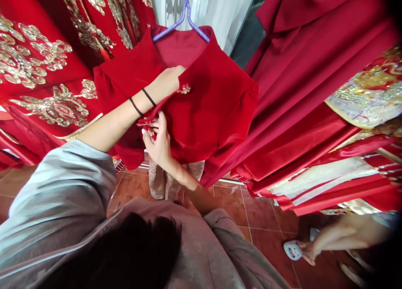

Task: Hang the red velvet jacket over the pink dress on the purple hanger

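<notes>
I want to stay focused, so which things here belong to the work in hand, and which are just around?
In hand:
- jacket: left hand at its neck opening, right hand at its front edge
- hanger, in the jacket's neck

Just around:
- beaded garment, picture left
- dark red garment, picture right
- shoe, lower right

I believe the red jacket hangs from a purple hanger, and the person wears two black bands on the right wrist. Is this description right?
Not entirely: the two black bands are on the left wrist, as the head view shows. The red jacket does hang from a purple hanger.
</notes>
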The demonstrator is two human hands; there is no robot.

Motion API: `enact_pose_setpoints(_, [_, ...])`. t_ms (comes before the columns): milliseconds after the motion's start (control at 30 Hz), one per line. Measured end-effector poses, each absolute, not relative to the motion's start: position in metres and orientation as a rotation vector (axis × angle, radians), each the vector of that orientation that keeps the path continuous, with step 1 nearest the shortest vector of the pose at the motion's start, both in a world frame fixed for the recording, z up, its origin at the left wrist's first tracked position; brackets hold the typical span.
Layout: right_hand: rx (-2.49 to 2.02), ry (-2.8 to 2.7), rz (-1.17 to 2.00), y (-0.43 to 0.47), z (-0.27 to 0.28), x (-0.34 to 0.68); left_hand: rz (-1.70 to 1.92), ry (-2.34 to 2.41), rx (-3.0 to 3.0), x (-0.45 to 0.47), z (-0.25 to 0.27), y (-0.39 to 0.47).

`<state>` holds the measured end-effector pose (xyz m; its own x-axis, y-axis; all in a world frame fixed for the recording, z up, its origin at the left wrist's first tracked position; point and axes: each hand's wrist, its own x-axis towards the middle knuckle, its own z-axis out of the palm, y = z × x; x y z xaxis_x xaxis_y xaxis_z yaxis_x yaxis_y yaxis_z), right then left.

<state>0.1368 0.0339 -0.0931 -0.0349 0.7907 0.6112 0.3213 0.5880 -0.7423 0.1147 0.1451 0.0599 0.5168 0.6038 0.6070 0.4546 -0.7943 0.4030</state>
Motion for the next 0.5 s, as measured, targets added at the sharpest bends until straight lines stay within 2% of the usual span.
enact_pose_setpoints(100, [-1.050,-1.661,0.477,0.064,-0.110,0.129,1.010,0.749,2.562,0.110,0.061,0.154])
enact_pose_setpoints(200, [-1.097,-1.702,0.445,0.073,-0.115,0.132,1.100,0.650,2.425,0.099,0.056,0.158])
enact_pose_setpoints(300, [-1.079,-1.717,0.451,0.065,-0.114,0.137,1.073,0.583,2.597,0.090,0.053,0.153])
enact_pose_setpoints(400, [-0.936,-1.710,0.482,0.040,-0.124,0.151,1.053,0.718,2.874,0.083,0.053,0.137])
enact_pose_setpoints(500, [-1.001,-1.416,0.657,0.004,-0.161,0.178,1.239,0.868,2.852,0.074,0.049,0.122])
